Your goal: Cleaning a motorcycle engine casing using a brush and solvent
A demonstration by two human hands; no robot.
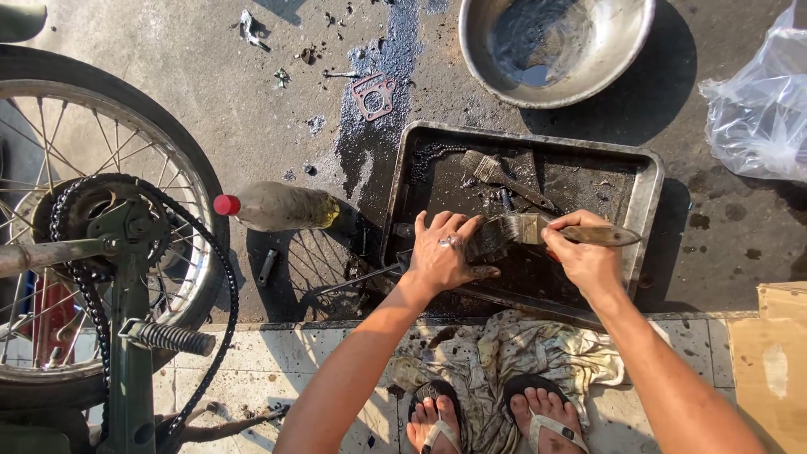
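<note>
**Over the oily tray, brush in hand**

Over the black metal tray (643, 197), my right hand (588, 256) grips a paintbrush (555, 229), and my left hand (441, 252) presses a dark part I can't identify, fingers spread. Behind the tray sits a steel bowl (626, 50) on stained concrete (210, 92); left of it, a bottle (277, 206) and motorcycle wheel (92, 227).
</note>
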